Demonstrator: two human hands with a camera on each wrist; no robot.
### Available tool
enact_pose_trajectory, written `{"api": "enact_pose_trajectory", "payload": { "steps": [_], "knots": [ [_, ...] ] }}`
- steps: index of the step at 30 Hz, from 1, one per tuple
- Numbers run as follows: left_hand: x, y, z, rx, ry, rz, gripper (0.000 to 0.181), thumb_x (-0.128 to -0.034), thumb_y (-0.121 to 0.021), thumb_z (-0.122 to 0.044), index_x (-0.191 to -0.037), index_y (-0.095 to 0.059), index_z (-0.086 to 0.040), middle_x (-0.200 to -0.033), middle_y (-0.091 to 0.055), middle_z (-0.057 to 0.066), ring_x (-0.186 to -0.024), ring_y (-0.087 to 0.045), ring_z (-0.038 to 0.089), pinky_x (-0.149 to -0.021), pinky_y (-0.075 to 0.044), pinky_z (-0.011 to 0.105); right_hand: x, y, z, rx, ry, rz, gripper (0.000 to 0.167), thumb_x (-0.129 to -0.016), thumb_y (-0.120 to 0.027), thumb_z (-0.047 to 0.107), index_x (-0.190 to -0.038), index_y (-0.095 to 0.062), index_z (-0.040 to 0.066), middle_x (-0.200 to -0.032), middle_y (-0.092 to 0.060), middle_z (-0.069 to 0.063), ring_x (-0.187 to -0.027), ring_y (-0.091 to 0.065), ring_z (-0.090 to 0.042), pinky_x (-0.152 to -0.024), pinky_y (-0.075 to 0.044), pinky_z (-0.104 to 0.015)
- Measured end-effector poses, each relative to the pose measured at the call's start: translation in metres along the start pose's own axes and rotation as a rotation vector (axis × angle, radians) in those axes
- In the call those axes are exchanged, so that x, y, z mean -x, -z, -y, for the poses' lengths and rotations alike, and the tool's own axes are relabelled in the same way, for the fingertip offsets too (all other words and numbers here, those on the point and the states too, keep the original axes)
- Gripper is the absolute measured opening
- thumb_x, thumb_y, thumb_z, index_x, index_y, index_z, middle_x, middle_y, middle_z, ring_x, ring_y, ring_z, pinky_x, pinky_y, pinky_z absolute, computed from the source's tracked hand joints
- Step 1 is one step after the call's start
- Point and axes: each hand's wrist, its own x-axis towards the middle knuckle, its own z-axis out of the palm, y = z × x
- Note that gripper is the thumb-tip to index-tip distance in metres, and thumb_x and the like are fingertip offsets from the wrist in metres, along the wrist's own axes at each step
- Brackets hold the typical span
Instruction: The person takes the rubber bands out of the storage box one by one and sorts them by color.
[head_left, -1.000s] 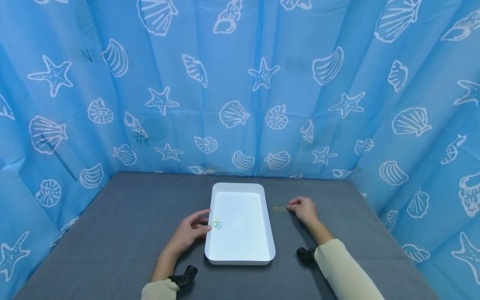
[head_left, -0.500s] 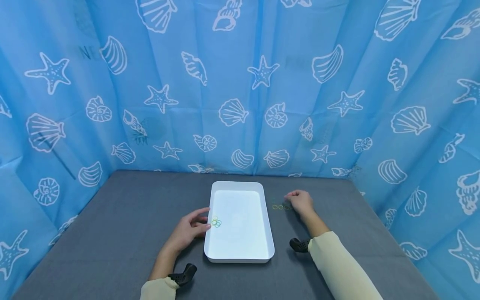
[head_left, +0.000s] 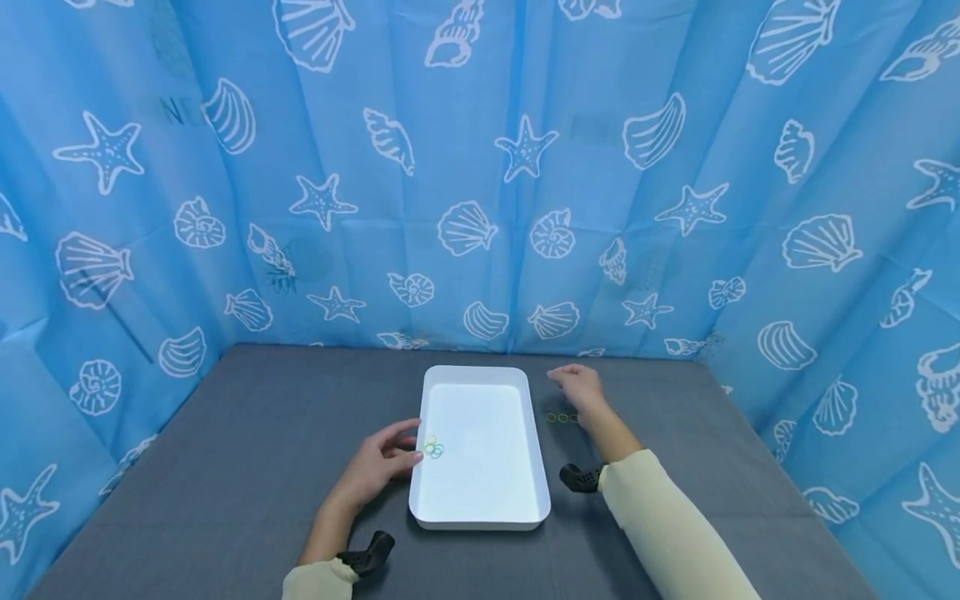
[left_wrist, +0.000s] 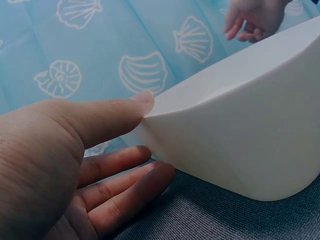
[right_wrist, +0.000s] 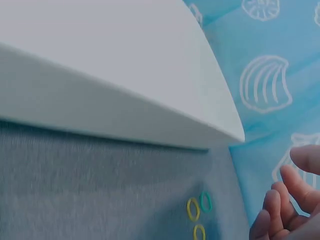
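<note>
Basically, the surface is a wide dark grey woven cloth point(head_left: 270, 433), faint creases across it, far edge meeting a light-blue fabric curtain printed with white shells and starfish point(head_left: 480, 167). Curtain closes off the back and both sides: vertical folds, a few horizontal crease lines, faded dark marks at left.

White rectangular shallow tray with rounded corners point(head_left: 487, 467) sits flat near mid-surface, long sides running away from the person, shadow at its base. Inside, near its left wall: overlapping cluster of small thin yellow and green rings point(head_left: 433, 451), material unclear. Right of tray, on the cloth: row of three thin yellow rings point(head_left: 558, 418); right wrist view has a thin green ring point(right_wrist: 201, 202) just beside one of them.

Left hand point(head_left: 377, 460) at the tray's left wall: about half open, thumb tip touching the rim, fingers loosely extended outside, not wrapped round it. Right hand point(head_left: 585, 392) is in the air off the far right corner: fingers part-curled, thumb and index close with a slight gap, holding nothing I can see. Black wrist mounts point(head_left: 579, 478) on both arms, cream sleeves point(head_left: 675, 525) behind. Right arm shades the cloth.
</note>
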Motion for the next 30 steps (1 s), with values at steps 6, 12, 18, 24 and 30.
{"api": "enact_pose_trajectory", "payload": {
  "steps": [6,12,18,24,30],
  "knots": [
    [0.003,0.001,-0.002,0.008,-0.018,0.017,0.056,-0.0872,-0.074,-0.018,-0.139,-0.054,-0.014,-0.125,-0.059,0.015,-0.094,-0.063,0.022,-0.078,-0.055,0.040,0.002,-0.014,0.013,0.041,0.044,-0.043,0.022,-0.096,-0.059,0.020,-0.107,-0.064,0.001,-0.111,-0.059,-0.016,-0.101,-0.052,-0.031,-0.086,-0.043,-0.048],
    [0.003,0.002,0.000,0.034,-0.025,0.034,0.056,-0.0873,-0.074,-0.017,-0.139,-0.053,-0.013,-0.125,-0.058,0.016,-0.095,-0.063,0.024,-0.078,-0.055,0.039,0.003,-0.034,0.022,-0.009,0.064,-0.026,0.023,-0.096,-0.061,0.020,-0.112,-0.062,0.003,-0.112,-0.059,-0.015,-0.103,-0.054,-0.030,-0.086,-0.045,-0.046],
    [0.001,0.003,0.000,0.023,-0.024,0.039,0.057,-0.0874,-0.074,-0.018,-0.140,-0.052,-0.012,-0.124,-0.059,0.015,-0.095,-0.063,0.023,-0.079,-0.055,0.038,0.008,-0.054,0.029,-0.100,0.089,0.010,0.033,-0.094,-0.063,0.018,-0.122,-0.057,0.001,-0.113,-0.059,-0.016,-0.106,-0.057,-0.031,-0.089,-0.049,-0.043],
    [0.001,0.003,-0.001,0.009,-0.019,0.037,0.057,-0.0876,-0.074,-0.019,-0.140,-0.052,-0.013,-0.125,-0.059,0.015,-0.096,-0.063,0.023,-0.080,-0.055,0.039,0.015,-0.071,0.032,-0.062,0.138,0.091,0.046,-0.093,-0.065,0.018,-0.133,-0.050,0.001,-0.114,-0.056,-0.015,-0.104,-0.057,-0.029,-0.087,-0.050,-0.042],
    [0.001,0.003,-0.001,0.023,-0.016,0.042,0.056,-0.0881,-0.073,-0.019,-0.140,-0.052,-0.013,-0.125,-0.058,0.016,-0.096,-0.064,0.024,-0.080,-0.055,0.039,0.023,-0.084,0.033,0.028,0.191,0.201,0.056,-0.093,-0.066,0.019,-0.141,-0.042,0.005,-0.120,-0.055,-0.014,-0.105,-0.057,-0.028,-0.084,-0.052,-0.040]
  ]
}}
